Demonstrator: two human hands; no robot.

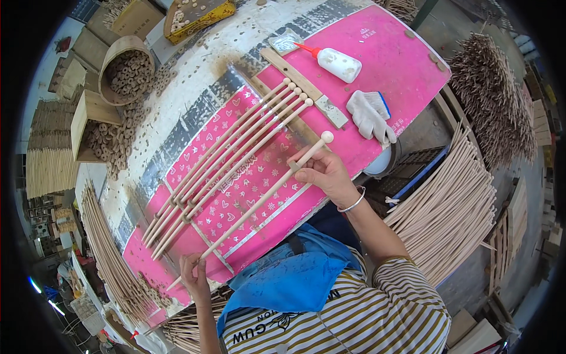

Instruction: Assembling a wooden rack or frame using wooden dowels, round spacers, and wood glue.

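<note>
A long thin wooden rod (250, 212) with a round ball (327, 136) on its upper right end slants across in front of me. My right hand (327, 176) pinches it just below the ball, where a small wooden ring (294, 167) sits around the rod by my fingertips. My left hand (195, 276) is closed around the rod near its lower left end, and the tip sticks out beyond. Farther in, several similar ball-ended rods (250, 138) lie side by side on a pink mat (407, 65). Their balls rest near a wooden strip (306, 88), and rings (187, 216) sit toward their lower ends.
On the mat's right are a white glue bottle (339, 65) with a red nozzle and a white glove (368, 115). A round tub (106, 97) and a wooden box (88, 144) spill rings at left. Rod bundles (451, 206) stand right and left (112, 259).
</note>
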